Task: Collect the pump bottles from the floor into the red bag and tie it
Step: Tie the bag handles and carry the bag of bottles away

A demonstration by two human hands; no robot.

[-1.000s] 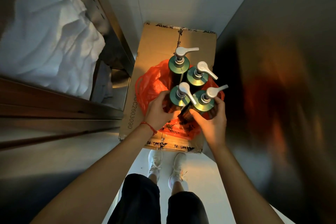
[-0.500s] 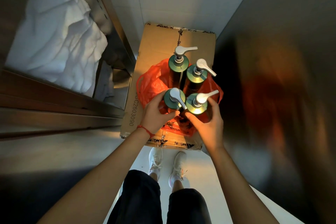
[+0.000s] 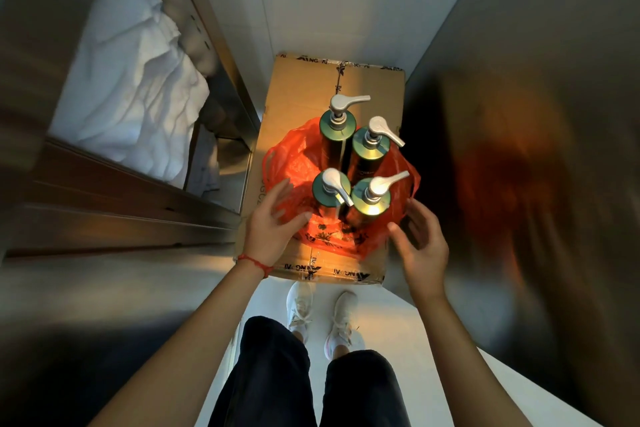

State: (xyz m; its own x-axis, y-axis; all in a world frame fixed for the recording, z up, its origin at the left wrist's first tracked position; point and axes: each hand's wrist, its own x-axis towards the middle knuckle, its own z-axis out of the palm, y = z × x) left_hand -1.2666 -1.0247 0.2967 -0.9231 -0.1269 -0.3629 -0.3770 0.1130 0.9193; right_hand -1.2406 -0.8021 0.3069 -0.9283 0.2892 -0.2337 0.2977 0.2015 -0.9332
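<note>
Below, the cardboard box [image 3: 298,87] filled the narrow floor gap between the metal shelving [image 3: 145,204] on our left and the dark wall on our right, and everything we cared about sat on its lid. The red bag [image 3: 294,163] lay slumped open there, its plastic pooled low around the bases of four green pump bottles [image 3: 370,198] that stood upright and close together inside it, two nearer us and two farther. We saw no bottle left out on the floor, so we judged the collecting done and the tying next.

Our left hand [image 3: 268,229] was open with fingers spread, resting against the bag's near-left edge and holding nothing. Our right hand [image 3: 420,239] was likewise open and empty, just beside the bag's right side; we could not tell whether it touched the plastic.

To do this well, we judged that each hand should find one handle loop, draw the film up past the pump heads without tipping the bottles, and knot above them. The long spouts looked likely to snag or pierce the thin plastic.
</note>
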